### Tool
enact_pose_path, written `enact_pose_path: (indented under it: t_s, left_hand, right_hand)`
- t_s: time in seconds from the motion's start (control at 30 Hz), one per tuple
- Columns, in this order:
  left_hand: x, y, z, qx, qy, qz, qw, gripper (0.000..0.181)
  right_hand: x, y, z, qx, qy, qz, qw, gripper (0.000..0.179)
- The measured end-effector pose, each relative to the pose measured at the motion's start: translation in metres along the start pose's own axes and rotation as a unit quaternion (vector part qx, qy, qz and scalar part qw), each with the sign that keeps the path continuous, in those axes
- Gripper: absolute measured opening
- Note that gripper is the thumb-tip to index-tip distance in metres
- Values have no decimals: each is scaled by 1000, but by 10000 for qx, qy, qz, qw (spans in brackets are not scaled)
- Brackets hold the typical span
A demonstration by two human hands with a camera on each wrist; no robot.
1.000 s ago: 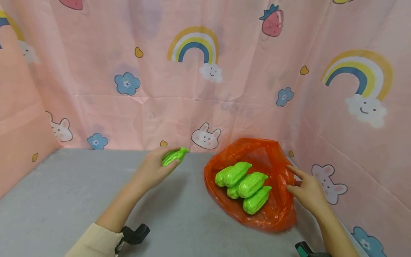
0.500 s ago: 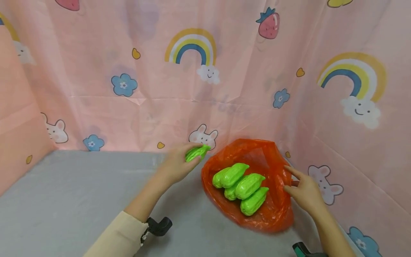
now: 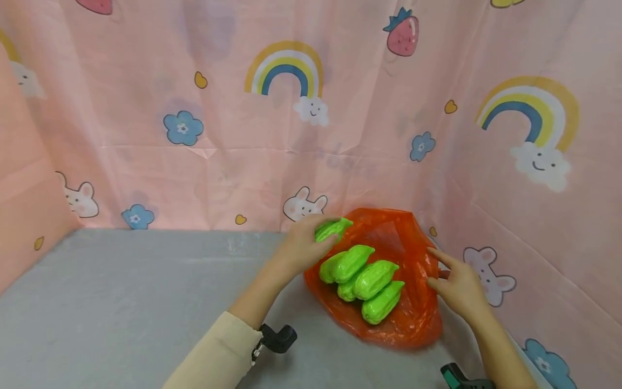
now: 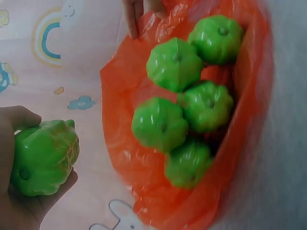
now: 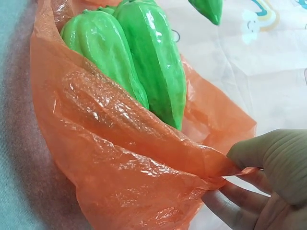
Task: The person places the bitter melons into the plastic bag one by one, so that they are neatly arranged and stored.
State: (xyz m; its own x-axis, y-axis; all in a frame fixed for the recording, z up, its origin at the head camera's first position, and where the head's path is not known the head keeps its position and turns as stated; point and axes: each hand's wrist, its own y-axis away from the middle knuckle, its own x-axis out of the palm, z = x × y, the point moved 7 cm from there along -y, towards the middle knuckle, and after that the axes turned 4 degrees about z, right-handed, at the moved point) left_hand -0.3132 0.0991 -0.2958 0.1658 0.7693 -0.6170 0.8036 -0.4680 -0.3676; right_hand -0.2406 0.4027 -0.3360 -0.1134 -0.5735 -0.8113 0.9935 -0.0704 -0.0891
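My left hand [image 3: 303,246] holds a glossy green ridged bitter melon [image 3: 332,230] over the back left rim of a red plastic bag [image 3: 413,327]. In the left wrist view, thumb and fingers curl round that bitter melon [image 4: 45,155], stem end showing. Several similar bitter melons [image 3: 376,280] lie heaped inside the bag, whose mouth is spread wide. At the bag's right side, my right hand [image 3: 459,286] pinches the rim. The right wrist view shows the thin film [image 5: 129,167] gathered between thumb and fingers of the right hand [image 5: 273,177].
The bag stands on a grey tabletop [image 3: 121,302], towards the right. Pink printed cloth [image 3: 218,178] hangs behind and along both sides. A black wrist mount [image 3: 278,339] sits on the left wrist, and another dark mount [image 3: 461,378] is near the right forearm.
My left hand has carried the bitter melon rightwards from beside the bag to over its rim. The right hand keeps its hold on the bag. The head view has shifted slightly.
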Motion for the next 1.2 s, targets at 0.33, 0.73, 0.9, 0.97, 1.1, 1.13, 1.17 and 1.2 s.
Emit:
enact_pose_path:
  t_s: [0.33, 0.73, 0.9, 0.97, 1.1, 1.13, 1.17, 1.2]
  left_hand:
    - [34, -16, -8, 26, 401, 58, 9992, 37]
    - [65, -26, -11, -255, 805, 45, 9964, 35]
    - [75, -29, -9, -323, 783, 133, 9963, 36]
    - [78, -30, -8, -336, 690, 225, 9968, 37]
    - [81, -30, -7, -318, 482, 309, 9979, 38]
    - [82, -30, -7, -322, 455, 323, 9979, 38]
    - [83, -30, -7, -324, 433, 338, 9980, 38]
    - [84, -29, -7, -322, 407, 353, 9980, 38]
  right_hand:
    - [-2, -1, 2, -23, -59, -56, 10000, 65]
    - [-3, 1, 1, -33, -74, -97, 9999, 64]
    - [-2, 1, -1, -24, -33, -81, 10000, 65]
    - [-3, 1, 0, -14, -14, -82, 10000, 65]
    - [-4, 1, 2, -28, 16, -128, 9999, 64]
    - [-4, 0, 2, -26, 9, -117, 9999, 64]
    - [-3, 0, 2, -17, 6, -107, 9999, 64]
    - [-3, 0, 1, -13, 1, -98, 10000, 64]
